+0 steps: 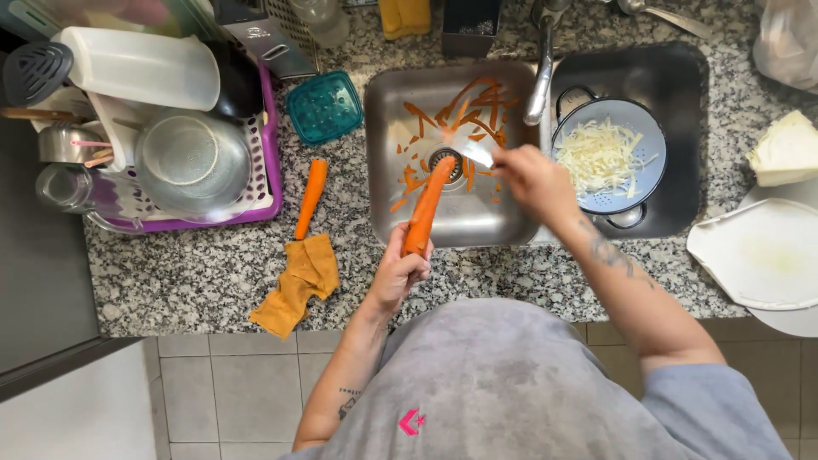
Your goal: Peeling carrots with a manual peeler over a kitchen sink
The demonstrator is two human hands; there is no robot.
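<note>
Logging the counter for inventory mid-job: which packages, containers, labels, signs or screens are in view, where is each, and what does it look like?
Teal square plastic container: granite counter, left of the sink, ribbed lid.
White translucent plastic tub: on its side in the purple dish rack, top left.
Clear plastic bag: top right corner, crumpled, contents unclear.
Yellow packet-like item: top edge behind the sink, cut off by the frame.
No labels, signs or screens can be made out.

Brushed steel sink [400,213], speckled granite counter [204,273]
</note>
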